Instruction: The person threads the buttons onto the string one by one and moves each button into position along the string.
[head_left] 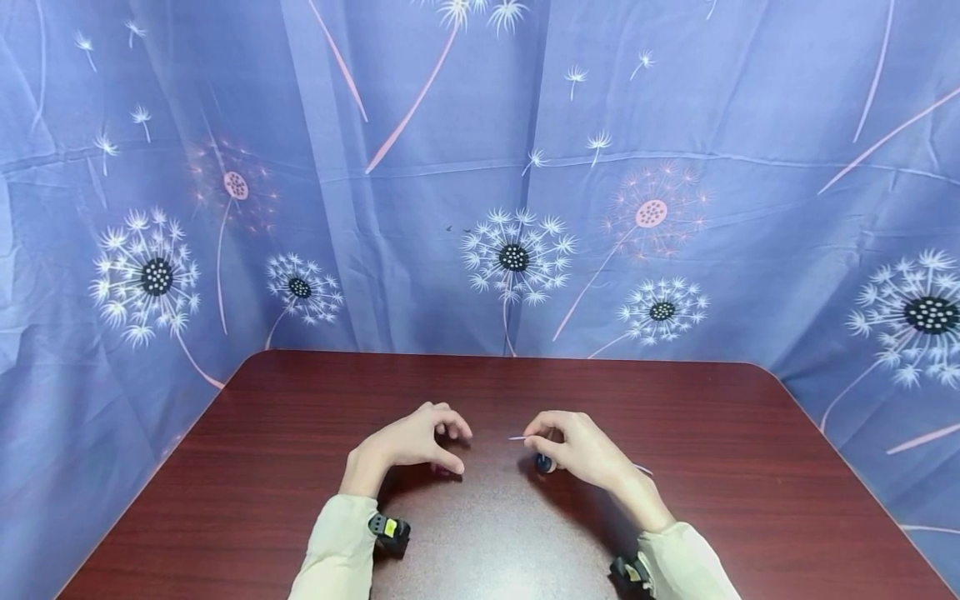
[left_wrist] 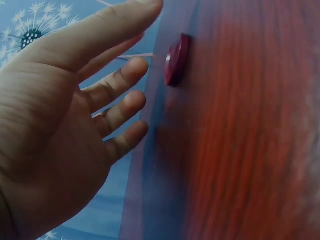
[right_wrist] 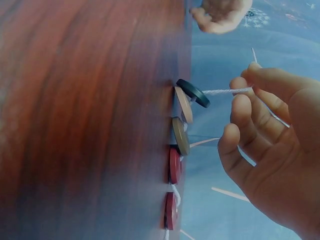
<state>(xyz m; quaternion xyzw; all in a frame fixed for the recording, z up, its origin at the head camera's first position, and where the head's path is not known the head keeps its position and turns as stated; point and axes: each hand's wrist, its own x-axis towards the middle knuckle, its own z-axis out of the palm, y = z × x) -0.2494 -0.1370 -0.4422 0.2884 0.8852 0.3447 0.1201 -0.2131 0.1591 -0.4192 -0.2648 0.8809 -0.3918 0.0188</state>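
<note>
Between its thumb and forefinger my right hand (head_left: 577,450) pinches a white cord (right_wrist: 220,92), whose short end points left. Strung on this cord, in the right wrist view, are several round button-like discs: a dark one (right_wrist: 194,93) tilted nearest the fingers, a beige one (right_wrist: 184,105), an olive-brown one (right_wrist: 180,136) and red ones (right_wrist: 174,165). In the head view the hand hides most of them. My left hand (head_left: 408,437) hovers with loosely bent fingers, holding nothing. Just beyond its fingers in the left wrist view, a dark red disc (left_wrist: 177,60) lies on the table.
Both hands are over a dark red wood-grain table (head_left: 300,400) with rounded far corners. A blue curtain (head_left: 420,275) printed with dandelions hangs behind it and along both sides. Dark wrist cameras (head_left: 392,535) are strapped at the cuffs.
</note>
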